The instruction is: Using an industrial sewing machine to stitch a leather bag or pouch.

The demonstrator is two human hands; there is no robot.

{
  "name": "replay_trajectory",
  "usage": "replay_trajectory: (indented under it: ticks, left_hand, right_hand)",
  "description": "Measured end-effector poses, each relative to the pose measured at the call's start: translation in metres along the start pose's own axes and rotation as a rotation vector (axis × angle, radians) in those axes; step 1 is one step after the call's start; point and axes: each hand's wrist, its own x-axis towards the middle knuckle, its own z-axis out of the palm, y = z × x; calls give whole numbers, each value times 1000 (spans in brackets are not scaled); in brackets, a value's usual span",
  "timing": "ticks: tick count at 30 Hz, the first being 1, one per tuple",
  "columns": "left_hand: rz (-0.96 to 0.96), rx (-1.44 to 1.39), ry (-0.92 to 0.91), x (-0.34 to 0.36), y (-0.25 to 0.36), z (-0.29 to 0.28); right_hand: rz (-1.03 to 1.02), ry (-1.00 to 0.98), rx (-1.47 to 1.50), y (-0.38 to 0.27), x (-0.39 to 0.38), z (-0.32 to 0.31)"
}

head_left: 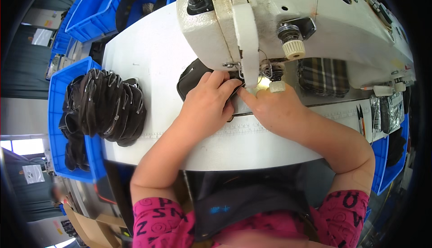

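Grip of the left hand (204, 99) is narrow, holding a dark cloth piece (190, 78) that sits mid-frame, its round corner poking out toward the upper left. From the right, the right hand (278, 109) puts a fingertip by the cloth's edge; I can't tell if it pinches. The left hand covers more cloth, below the white sewing machine (330, 25).

A heap of zippered pieces (110, 106) spans the bin (54, 108) and the table's (148, 36) left side, a fabric piece (190, 80) lies beneath the left hand (208, 96) at the sewing machine (288, 9), and folded cloth (324, 78) lies farther right.
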Motion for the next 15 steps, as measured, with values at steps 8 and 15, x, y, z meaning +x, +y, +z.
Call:
replay_trajectory:
  ticks: [8, 15]
  left_hand:
    - [184, 129, 39, 3, -5, 5]
    - [165, 120, 17, 4, -4, 4]
  right_hand:
    - [-48, 52, 85, 1, 3, 6]
    - [-41, 40, 97, 1, 2, 1]
